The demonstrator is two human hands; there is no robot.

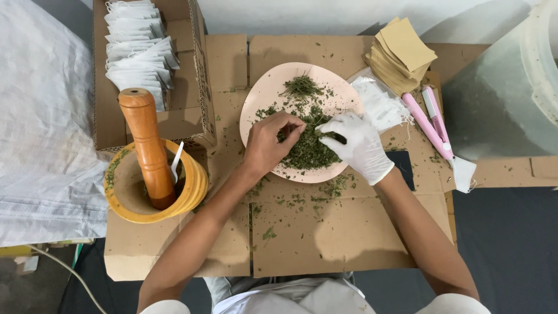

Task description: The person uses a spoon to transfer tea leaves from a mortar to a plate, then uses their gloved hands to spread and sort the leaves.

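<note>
A pale pink plate [264,93] lies on flattened cardboard and carries a heap of dried green herbs [308,148]. My bare left hand [268,142] rests over the plate's near side, its fingertips pinched on some of the herbs. My right hand [360,145], in a white glove, faces it across the heap and also pinches herbs between thumb and fingers. Both hands meet over the middle of the pile. Loose herb crumbs are scattered on the cardboard [325,232] in front of the plate.
A wooden mortar [125,192] with a tall pestle [148,145] and a white spoon stands at the left. Behind it is a cardboard box of white sachets [139,49]. Brown paper squares [401,52], white mesh bags [378,102] and a pink sealer tool [433,125] lie at the right.
</note>
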